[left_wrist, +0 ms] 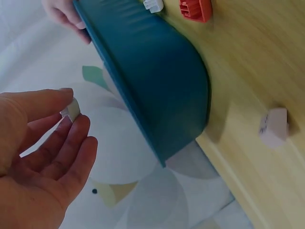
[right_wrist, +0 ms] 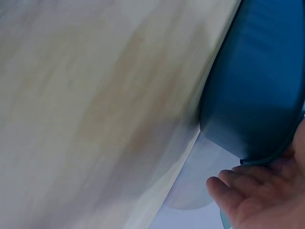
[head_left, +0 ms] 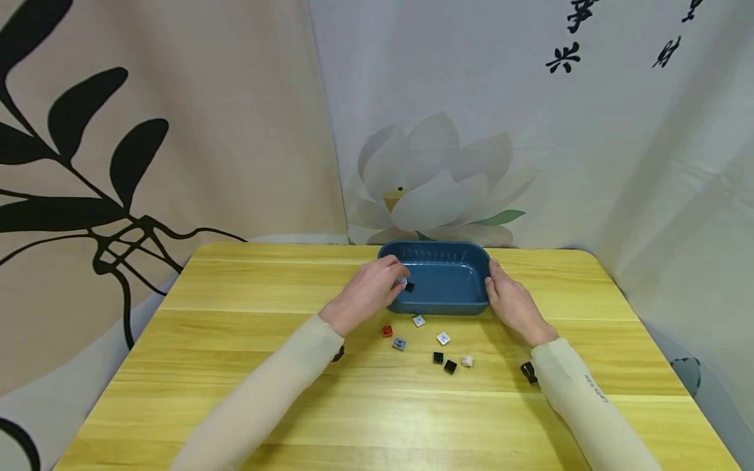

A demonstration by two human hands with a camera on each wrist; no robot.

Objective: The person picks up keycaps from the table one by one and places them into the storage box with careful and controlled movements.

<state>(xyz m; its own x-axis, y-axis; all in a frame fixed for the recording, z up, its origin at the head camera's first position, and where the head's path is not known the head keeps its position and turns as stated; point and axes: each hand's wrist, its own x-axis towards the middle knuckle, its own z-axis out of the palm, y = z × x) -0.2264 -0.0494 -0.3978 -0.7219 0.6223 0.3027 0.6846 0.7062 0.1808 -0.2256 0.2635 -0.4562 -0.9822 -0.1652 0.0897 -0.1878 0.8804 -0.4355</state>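
Note left hand (head_left: 370,291) pinching a small white square piece of seemingly hard plastic (left_wrist: 72,110) between thumb and fingertips, above the nearest end of a deep-blue, glossy, rectangular tray (head_left: 442,288) set between both hands. Note right hand (head_left: 514,305) grasping the tray's other end, fingers reaching below the rim on the outside. Observe on a yellow wooden table (head_left: 235,288), between the wrists: a small red square piece (head_left: 387,331), a small grey-lilac one (head_left: 399,343), two small white ones (head_left: 444,338), two small black ones (head_left: 438,358) and a small pinkish-white one (head_left: 467,360).

Judge the pinched piece light, stiff and unlikely to break (material inferred from sheen alone, untested), yet smooth enough to twist or skip from a slack grip. Take hold by two facing side walls, finger pads flat, pressure slight. Rate the tray rigid and liable to slide on the smooth wood; grasp at an end rim, thumb and fingers on either side of the wall.
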